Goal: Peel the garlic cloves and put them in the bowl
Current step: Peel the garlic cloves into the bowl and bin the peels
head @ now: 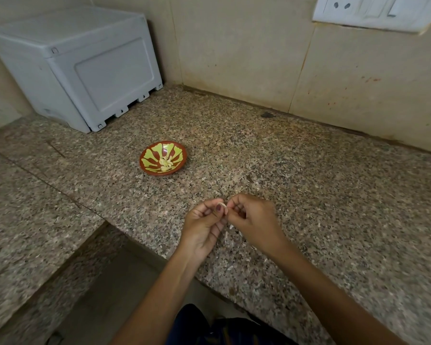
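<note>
Near the front edge of the speckled granite worktop, both hands are up and busy, meeting just above the stone. Between them sits a garlic clove, small, pale and cream-coloured, only a sliver of it showing past the fingertips. The left hand has its fingers curled in, thumb and forefinger pinching the clove from one side. The right hand is curled too, its fingertips pinching the same clove from the other side, the two hands all but touching. Whether the skin is off or on, I cannot tell from here; the clove is too small and mostly hidden. Just below the hands, thin white bits of peel lie on the stone, and more pale flecks are scattered nearby.

Further back, well apart from the hands, stands the bowl, a shallow red-brown dish with yellow-green petal shapes inside. Peeled cloves are heaped at its bottom, smooth, creamy and bare. Back left, a grey plastic box sits in the corner, and a white socket plate is on the wall.
</note>
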